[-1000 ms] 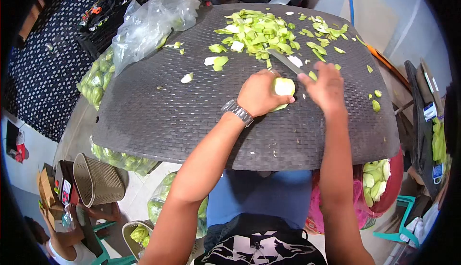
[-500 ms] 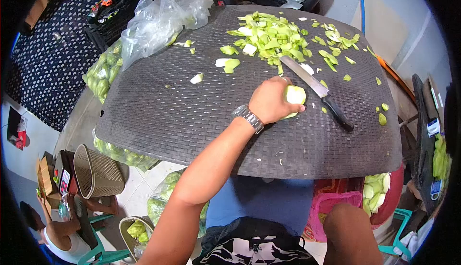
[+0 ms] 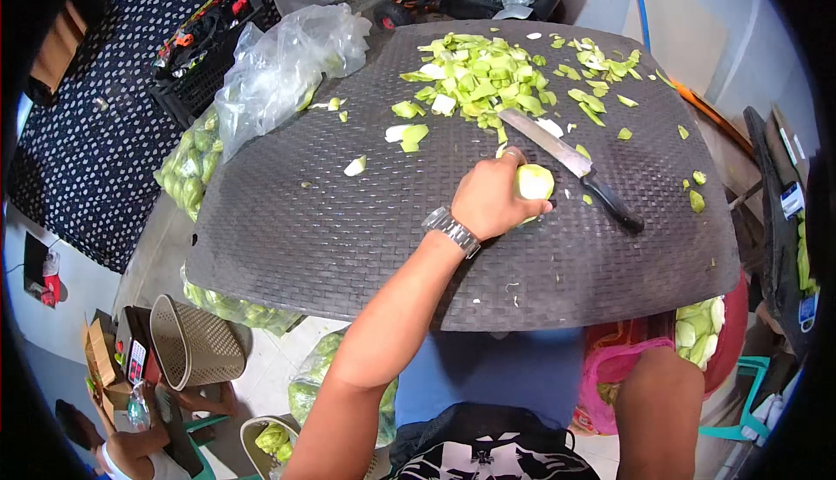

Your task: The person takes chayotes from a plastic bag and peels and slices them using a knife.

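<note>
My left hand (image 3: 495,194), with a metal watch at the wrist, is closed around a pale green peeled piece of chayote (image 3: 535,181) on the dark woven tabletop (image 3: 348,228). The cut face points up and to the right, and the fingers hide the rest. Just right of it lies a knife (image 3: 566,156) with a black handle, its blade pointing to the upper left. Beyond the blade is a heap of green peels and cut pieces (image 3: 488,75). My right hand is out of sight.
A clear plastic bag (image 3: 283,67) lies on the table's far left. Bagged chayotes (image 3: 192,175) sit beside and below the table. A red tub (image 3: 727,332) and a pink bag (image 3: 601,389) are below right. Another person (image 3: 131,445) sits at lower left, near a beige basket (image 3: 196,345).
The whole view has shifted slightly as my head moved. My left hand still grips the chayote, whose cut face is turned a little more upward. The knife lies where it was.
</note>
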Tool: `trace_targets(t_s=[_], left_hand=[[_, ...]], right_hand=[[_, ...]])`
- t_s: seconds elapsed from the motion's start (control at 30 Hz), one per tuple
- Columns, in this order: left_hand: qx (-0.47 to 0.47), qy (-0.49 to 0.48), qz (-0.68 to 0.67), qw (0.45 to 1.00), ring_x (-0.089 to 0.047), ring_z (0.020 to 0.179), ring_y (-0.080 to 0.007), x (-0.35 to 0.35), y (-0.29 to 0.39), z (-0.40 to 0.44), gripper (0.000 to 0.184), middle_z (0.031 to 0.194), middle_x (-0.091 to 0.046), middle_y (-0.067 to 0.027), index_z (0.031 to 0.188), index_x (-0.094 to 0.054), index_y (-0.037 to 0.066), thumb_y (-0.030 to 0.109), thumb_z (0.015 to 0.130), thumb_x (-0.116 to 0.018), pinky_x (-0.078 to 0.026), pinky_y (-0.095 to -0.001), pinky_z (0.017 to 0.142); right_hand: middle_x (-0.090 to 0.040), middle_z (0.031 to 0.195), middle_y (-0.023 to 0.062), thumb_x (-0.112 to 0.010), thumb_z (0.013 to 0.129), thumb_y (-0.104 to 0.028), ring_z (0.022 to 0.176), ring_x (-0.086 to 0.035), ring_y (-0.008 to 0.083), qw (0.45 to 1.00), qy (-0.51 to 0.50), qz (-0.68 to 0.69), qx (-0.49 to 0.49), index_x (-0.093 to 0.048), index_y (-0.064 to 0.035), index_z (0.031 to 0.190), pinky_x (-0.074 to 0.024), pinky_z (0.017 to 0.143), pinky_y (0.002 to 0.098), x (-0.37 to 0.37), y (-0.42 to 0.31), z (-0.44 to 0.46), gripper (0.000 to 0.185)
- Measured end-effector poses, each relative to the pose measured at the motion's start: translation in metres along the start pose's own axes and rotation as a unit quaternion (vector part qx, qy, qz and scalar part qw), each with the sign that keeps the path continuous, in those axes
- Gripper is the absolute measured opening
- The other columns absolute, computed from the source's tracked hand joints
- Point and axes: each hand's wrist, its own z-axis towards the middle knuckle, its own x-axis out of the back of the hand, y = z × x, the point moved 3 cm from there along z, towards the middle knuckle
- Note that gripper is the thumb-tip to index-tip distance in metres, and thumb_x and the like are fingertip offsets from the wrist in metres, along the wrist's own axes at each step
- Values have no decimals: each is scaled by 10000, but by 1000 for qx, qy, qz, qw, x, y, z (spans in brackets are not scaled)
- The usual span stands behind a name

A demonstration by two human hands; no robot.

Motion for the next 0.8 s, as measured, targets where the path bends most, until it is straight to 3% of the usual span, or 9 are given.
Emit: trace_targets(t_s=[0.23,0.27,0.3,0.37,0.4,0.43,0.47,0.63,0.8], left_hand=[[-20,-11,-44,999,-728,1044,-395,11,-7,3,802,1054,-740,-263,1208,-632,-31,348,602,-997,-567,-440,943],[-12,-11,-64,998,-728,1048,-387,9,-8,-1,794,1053,-742,-256,1192,-640,-31,350,596,-1000,-566,-431,945],[-17,26,-70,997,-739,998,-279,9,-12,-1,674,1038,-761,-164,1158,-667,-13,271,644,-995,-575,-376,908],[34,8,-273,962,-721,966,-205,7,-26,6,607,1036,-753,-103,1165,-672,1,194,679,-980,-573,-341,883],[60,-4,-368,928,-712,950,-169,7,-30,9,576,1036,-749,-72,1168,-675,9,156,697,-972,-572,-324,871],[59,-6,-428,902,-677,928,-104,17,-19,6,526,1039,-725,-20,1172,-676,30,68,722,-947,-566,-288,844],[63,-4,-473,879,-690,939,-130,21,-18,5,525,1042,-725,-45,1179,-659,24,76,738,-937,-570,-296,845],[105,-45,-630,768,-729,833,-228,22,-17,2,543,1045,-733,-147,1320,-545,43,22,854,-823,-625,-357,651],[77,-40,-591,802,-728,743,-238,22,-22,8,508,1042,-739,-174,1312,-527,56,4,881,-790,-613,-355,557]], right_hand=[[-665,898,90,-825,832,-277,898,-650,277,999,-26,-40,3,-683,-21,1034,-496,890,461,28,-29,-16,355],[-669,904,95,-827,831,-281,907,-656,284,999,-5,-43,9,-684,-19,1043,-501,900,467,45,-41,-20,366],[-674,911,99,-828,830,-286,915,-663,291,997,49,-57,11,-685,-18,1053,-505,910,473,67,-48,-23,377],[-682,924,107,-831,828,-296,932,-676,305,965,230,-125,-10,-687,-14,1072,-514,931,485,121,-44,-21,399],[-687,930,112,-832,827,-300,940,-682,311,921,312,-232,-31,-688,-12,1082,-519,941,490,156,-22,-15,410],[-692,990,130,-829,837,-297,957,-675,321,815,371,-445,-13,-664,-10,1144,-524,898,468,193,17,-7,452],[-697,1051,148,-827,847,-294,974,-668,331,659,408,-631,4,-639,-8,1206,-528,855,445,211,52,2,496],[-662,1080,211,-813,855,-372,1048,-641,428,731,354,-578,-76,-585,-14,1251,-503,952,504,229,84,18,580],[-724,992,201,-812,832,-318,958,-712,346,753,392,-511,-133,-665,15,1127,-550,865,427,251,68,31,469]])
